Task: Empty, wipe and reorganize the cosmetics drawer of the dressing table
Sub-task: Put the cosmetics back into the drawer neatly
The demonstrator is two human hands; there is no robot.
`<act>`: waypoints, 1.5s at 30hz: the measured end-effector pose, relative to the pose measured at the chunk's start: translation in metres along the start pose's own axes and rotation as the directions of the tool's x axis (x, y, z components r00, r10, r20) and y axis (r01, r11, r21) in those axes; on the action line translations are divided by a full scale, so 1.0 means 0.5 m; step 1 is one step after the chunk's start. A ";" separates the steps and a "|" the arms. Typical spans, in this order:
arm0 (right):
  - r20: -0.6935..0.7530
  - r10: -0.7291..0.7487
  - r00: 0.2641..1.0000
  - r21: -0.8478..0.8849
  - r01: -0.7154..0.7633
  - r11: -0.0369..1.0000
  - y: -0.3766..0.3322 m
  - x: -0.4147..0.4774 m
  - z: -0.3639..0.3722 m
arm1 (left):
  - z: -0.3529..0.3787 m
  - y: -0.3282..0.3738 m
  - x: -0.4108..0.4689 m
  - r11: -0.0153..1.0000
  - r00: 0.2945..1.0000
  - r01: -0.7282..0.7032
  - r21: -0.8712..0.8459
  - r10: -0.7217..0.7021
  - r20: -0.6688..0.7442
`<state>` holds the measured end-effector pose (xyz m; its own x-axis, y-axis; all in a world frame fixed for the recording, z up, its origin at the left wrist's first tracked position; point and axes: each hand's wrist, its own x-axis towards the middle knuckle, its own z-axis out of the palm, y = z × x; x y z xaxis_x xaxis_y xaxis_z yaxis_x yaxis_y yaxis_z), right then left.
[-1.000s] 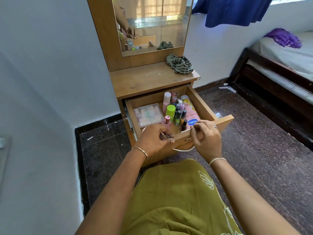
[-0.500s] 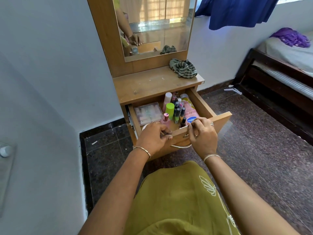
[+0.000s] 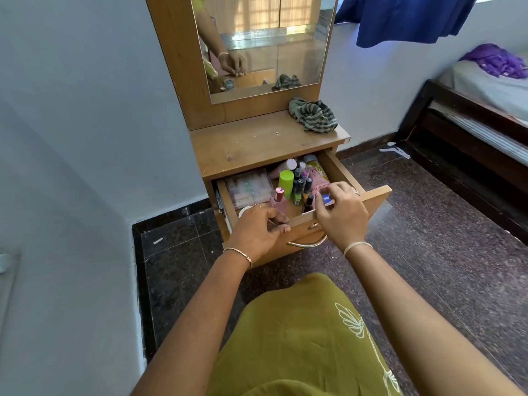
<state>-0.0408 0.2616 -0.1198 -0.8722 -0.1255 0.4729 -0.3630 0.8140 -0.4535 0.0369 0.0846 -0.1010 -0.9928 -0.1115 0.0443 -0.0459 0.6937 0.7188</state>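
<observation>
The dressing table's wooden drawer point(image 3: 376, 196) stands pulled out and full of cosmetics. A clear plastic box point(image 3: 248, 186) lies at its left. A green-capped bottle point(image 3: 286, 180), a pink nail polish bottle point(image 3: 278, 200) and several dark small bottles point(image 3: 303, 186) stand in the middle. My left hand point(image 3: 255, 228) rests at the drawer's front left corner and pinches a thin stick-like item point(image 3: 273, 222). My right hand point(image 3: 341, 214) reaches over the drawer front, its fingertips curled round the blue end of a lying pink lotion bottle point(image 3: 326, 199).
A striped green cloth point(image 3: 313, 116) lies on the table top point(image 3: 243, 147) under the mirror point(image 3: 265, 44). The metal drawer handle point(image 3: 307, 244) sits below my hands. A wall is close on the left. A dark bed frame point(image 3: 457, 130) stands at the right across the stone floor.
The view has shifted a little. My right hand has moved from the drawer's front edge further in, onto the pink lotion bottle. My left hand has stayed at the front left corner.
</observation>
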 end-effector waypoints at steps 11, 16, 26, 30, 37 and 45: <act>0.443 -0.100 0.891 -0.076 0.149 0.986 -0.046 0.131 0.054 | -0.003 -0.008 0.000 0.993 0.996 0.032 -0.114 -0.023 0.085; 0.429 -0.118 0.895 -0.077 0.167 0.983 -0.039 0.130 0.068 | -0.027 -0.016 0.050 0.988 0.997 0.069 -0.138 -0.071 -0.013; 0.409 -0.181 0.894 -0.146 0.260 0.955 -0.040 0.129 0.072 | -0.015 -0.051 0.222 0.937 0.982 -0.099 0.336 0.037 0.186; 0.451 -0.173 0.876 -0.163 0.271 0.949 -0.043 0.134 0.076 | 0.014 -0.074 0.260 0.925 0.974 -0.088 0.369 0.002 0.227; 0.489 -0.178 0.854 -0.189 0.303 0.934 -0.041 0.132 0.081 | 0.046 -0.084 0.296 0.984 0.994 -0.077 0.159 0.064 0.087; 0.480 -0.215 0.851 -0.183 0.337 0.924 -0.036 0.114 0.068 | 0.056 -0.079 0.280 0.983 0.988 -0.156 0.099 0.156 0.007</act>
<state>-0.0951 0.2203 -0.1103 -0.8213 -0.5537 0.1373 -0.5688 0.8135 -0.1213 -0.1035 0.0616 -0.1426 -0.9885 0.0036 0.1510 0.0992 0.7694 0.6310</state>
